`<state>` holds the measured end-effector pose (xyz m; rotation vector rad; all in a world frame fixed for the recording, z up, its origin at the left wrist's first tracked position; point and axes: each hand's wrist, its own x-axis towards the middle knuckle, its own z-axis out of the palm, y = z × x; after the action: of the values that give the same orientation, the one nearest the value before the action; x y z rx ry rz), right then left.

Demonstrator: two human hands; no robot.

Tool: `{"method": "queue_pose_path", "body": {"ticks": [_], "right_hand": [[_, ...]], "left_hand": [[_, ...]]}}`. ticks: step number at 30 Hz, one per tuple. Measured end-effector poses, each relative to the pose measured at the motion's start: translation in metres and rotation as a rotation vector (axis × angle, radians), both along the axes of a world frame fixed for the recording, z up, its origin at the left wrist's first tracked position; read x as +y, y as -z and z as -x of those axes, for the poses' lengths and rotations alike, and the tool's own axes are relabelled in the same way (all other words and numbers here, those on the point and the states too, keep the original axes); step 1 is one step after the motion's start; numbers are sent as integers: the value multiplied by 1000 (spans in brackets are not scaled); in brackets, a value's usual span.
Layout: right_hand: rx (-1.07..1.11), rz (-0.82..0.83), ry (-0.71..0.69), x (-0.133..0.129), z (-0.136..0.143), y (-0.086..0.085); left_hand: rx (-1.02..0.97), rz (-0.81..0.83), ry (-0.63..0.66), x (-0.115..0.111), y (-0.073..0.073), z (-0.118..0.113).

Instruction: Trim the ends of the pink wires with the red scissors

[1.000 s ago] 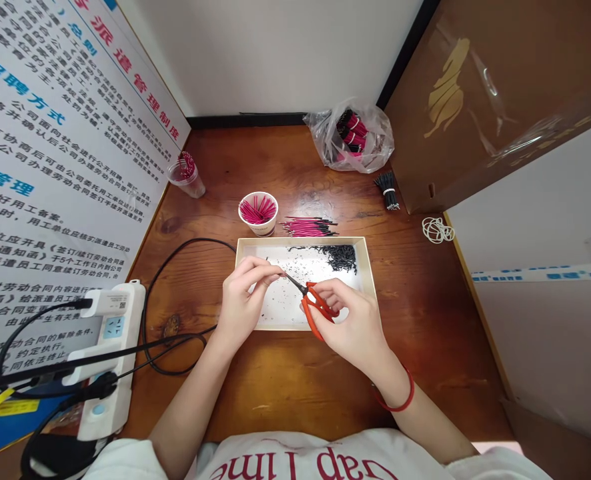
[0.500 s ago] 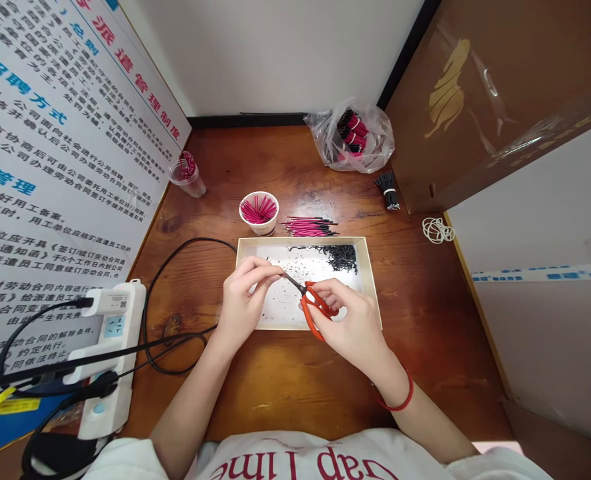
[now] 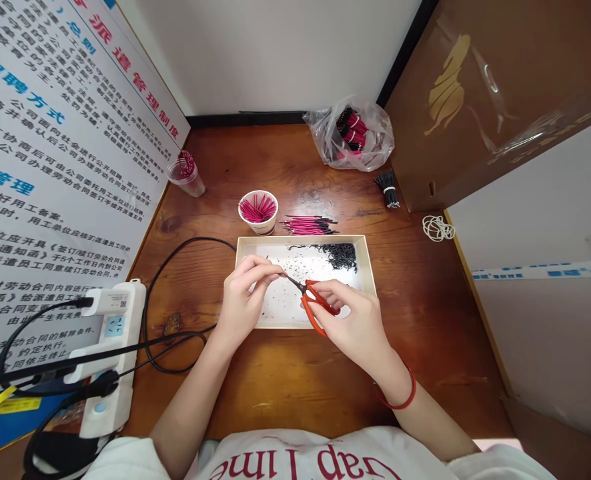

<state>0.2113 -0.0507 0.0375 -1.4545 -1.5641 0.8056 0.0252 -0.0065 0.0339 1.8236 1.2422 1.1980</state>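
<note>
My right hand (image 3: 351,317) holds orange-handled scissors (image 3: 316,308), their dark blades pointing up and left to my left fingertips. My left hand (image 3: 245,297) is closed in a pinch at the blade tips; whatever lies between its fingers is too small to make out. Both hands are over a shallow cream box (image 3: 370,273) with a white inside. Short black pieces (image 3: 340,256) are heaped in its back right corner, and tiny bits are scattered across its floor. Behind the box lie pink and black wires (image 3: 308,225), beside a paper cup (image 3: 258,223) of pink wires.
A plastic cup (image 3: 190,181) with red wires stands at the back left. A clear bag (image 3: 375,143) of wire bundles, a tied black bundle (image 3: 388,190) and white string (image 3: 438,229) are at the right. A power strip (image 3: 125,353) and black cables lie at the left.
The scissors and my right hand have shifted very slightly, and the orange handles look a little closer together. My left hand keeps its pinch in nearly the same place.
</note>
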Motion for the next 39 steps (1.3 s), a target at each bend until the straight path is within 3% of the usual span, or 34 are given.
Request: {"method": "queue_pose_path", "body": {"ticks": [39], "right_hand": [[-53,-54,-9,-1,0,-1]], "left_hand": [[-7,43,16,-1,-1,0]]}}
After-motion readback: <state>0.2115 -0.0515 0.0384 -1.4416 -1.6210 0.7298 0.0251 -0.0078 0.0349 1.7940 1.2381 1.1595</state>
